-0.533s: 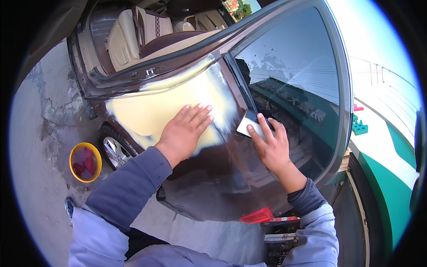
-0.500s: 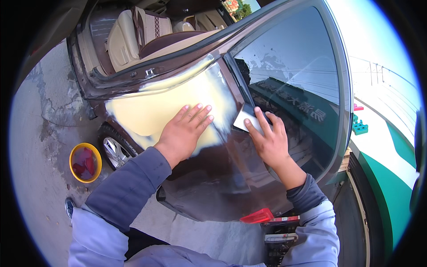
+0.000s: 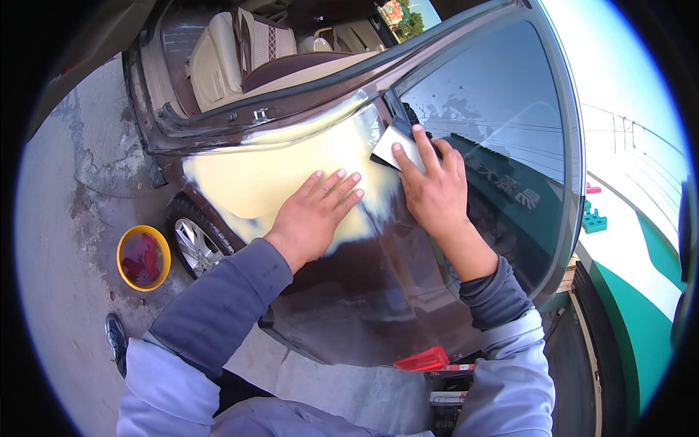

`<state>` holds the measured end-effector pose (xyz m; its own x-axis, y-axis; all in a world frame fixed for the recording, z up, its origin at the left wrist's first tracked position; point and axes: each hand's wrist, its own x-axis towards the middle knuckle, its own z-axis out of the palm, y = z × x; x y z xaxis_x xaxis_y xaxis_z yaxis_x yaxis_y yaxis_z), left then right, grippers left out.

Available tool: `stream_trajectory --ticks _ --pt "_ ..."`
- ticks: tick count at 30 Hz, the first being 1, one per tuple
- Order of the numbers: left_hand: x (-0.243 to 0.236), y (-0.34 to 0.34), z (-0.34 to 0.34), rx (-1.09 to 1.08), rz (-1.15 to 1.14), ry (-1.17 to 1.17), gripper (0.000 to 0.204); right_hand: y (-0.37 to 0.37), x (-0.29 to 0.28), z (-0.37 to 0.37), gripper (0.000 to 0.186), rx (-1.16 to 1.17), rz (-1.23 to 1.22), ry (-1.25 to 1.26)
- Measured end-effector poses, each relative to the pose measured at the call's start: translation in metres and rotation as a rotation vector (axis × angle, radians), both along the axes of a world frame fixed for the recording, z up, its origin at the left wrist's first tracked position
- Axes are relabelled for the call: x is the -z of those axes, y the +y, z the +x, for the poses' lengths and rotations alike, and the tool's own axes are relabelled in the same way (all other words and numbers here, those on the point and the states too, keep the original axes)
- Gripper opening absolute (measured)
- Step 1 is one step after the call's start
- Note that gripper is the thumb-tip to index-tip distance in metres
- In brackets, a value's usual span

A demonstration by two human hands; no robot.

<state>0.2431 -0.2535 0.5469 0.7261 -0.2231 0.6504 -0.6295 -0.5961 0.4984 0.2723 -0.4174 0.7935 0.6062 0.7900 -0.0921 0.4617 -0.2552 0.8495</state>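
White block (image 3: 386, 146) moved up, part-hidden by right fingers (image 3: 407, 162) clasping it; left fingers (image 3: 329, 187) spread.

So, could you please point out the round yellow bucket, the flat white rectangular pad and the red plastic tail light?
Round yellow bucket (image 3: 167, 257): head view, on its rim.
Flat white rectangular pad (image 3: 408, 146): head view, on its upper face.
Red plastic tail light (image 3: 424, 360): head view, on its middle.
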Motion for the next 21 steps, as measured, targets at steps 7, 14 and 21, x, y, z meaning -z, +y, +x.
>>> stream_trajectory --ticks 7,14,21 --pt "-0.002 0.003 0.001 0.041 0.019 0.060 0.073 -0.081 0.005 -0.109 0.055 0.022 0.086 0.090" --pt "-0.004 0.007 0.004 0.061 0.061 0.081 0.073 -0.048 0.013 -0.089 0.074 0.227 0.367 -0.038" --pt "-0.004 0.007 0.003 0.067 0.026 0.068 0.069 -0.027 0.046 -0.073 0.077 0.285 0.462 -0.137"
